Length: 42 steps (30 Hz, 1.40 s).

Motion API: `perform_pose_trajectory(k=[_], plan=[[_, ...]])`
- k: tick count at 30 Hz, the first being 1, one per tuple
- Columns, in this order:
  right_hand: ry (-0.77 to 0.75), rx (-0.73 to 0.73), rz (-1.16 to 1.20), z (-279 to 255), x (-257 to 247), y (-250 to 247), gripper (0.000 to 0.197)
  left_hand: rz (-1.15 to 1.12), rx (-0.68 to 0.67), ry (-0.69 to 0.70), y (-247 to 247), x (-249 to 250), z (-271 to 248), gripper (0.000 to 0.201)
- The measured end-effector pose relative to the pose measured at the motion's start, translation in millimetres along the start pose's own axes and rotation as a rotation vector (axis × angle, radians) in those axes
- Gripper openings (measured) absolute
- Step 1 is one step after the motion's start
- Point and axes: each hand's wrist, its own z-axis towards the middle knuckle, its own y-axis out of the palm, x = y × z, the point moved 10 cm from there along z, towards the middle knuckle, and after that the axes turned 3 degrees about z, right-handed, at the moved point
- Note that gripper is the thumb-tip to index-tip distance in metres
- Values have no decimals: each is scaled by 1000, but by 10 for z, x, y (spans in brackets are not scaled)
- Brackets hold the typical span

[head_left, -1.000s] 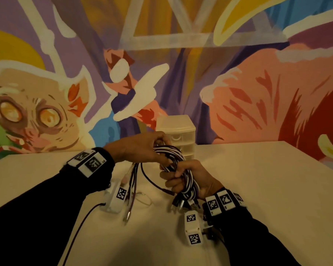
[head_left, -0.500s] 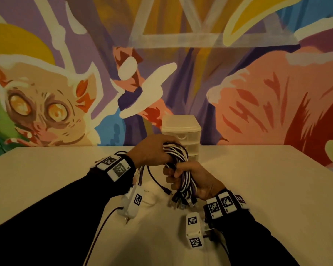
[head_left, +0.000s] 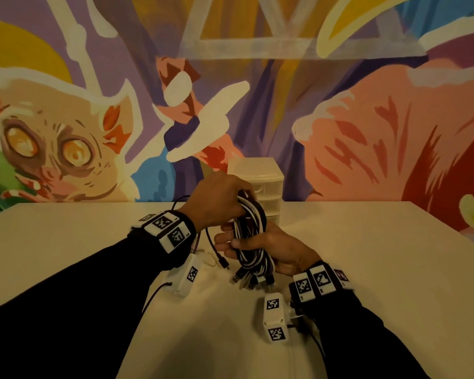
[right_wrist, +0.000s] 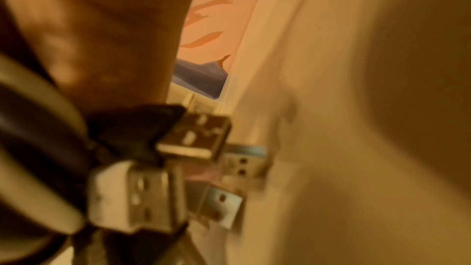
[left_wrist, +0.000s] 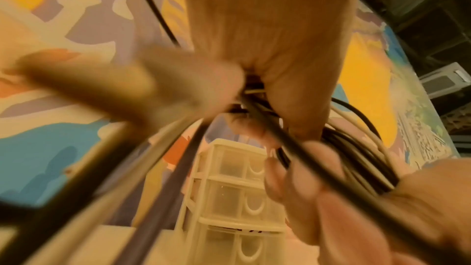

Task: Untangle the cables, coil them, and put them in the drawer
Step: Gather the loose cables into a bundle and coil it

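Observation:
A bundle of black and white cables (head_left: 251,233) is held above the table in looped coils. My left hand (head_left: 219,203) grips the top of the loops, its fingers curled over them. My right hand (head_left: 260,247) grips the bundle lower down, fingers wrapped round it. Several USB plugs (head_left: 251,280) hang below the right hand; the right wrist view shows these plugs (right_wrist: 163,168) close up. One loose black cable end (head_left: 216,251) dangles left of the bundle. The small cream drawer unit (head_left: 260,184) stands behind the hands; in the left wrist view, the drawer unit (left_wrist: 237,198) has its drawers closed.
The pale table (head_left: 381,255) stretches wide on both sides. A painted mural wall (head_left: 340,119) rises directly behind the drawer unit. Thin dark leads (head_left: 153,296) run from the wrist cameras across the table near my left forearm.
My left forearm has swung inward and its hand has risen over the top of the coil. The loose black cable end has been drawn in closer. My right hand keeps its grip.

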Motion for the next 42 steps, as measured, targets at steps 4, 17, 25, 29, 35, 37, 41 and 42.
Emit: perform_pose_trajectory(k=[4,17,25,29,35,37,41,42], plan=[[-23,42,-91,29,-5,-17,52,-91,-50,-59,82,-107,5,24],[-102,51,-51,119,48,-18,60,-241,-177,-334,180,-483,-36,19],[-104,81,-331,137,7,6,68,-353,-83,-295,79,-332,-45,22],[-138,74,-246,109,-22,94,56,-441,-60,-319,80,-349,-80,22],[33,-57,298,133,55,249,115,-458,-83,-252,80,-322,-87,10],[36,-62,375,112,60,256,120,-392,-123,-184,110,-176,-73,9],[69,-19,429,124,128,228,111,-296,-164,-115,168,-37,-49,14],[107,-11,413,125,167,224,101,-291,-173,-113,168,-42,-49,19]])
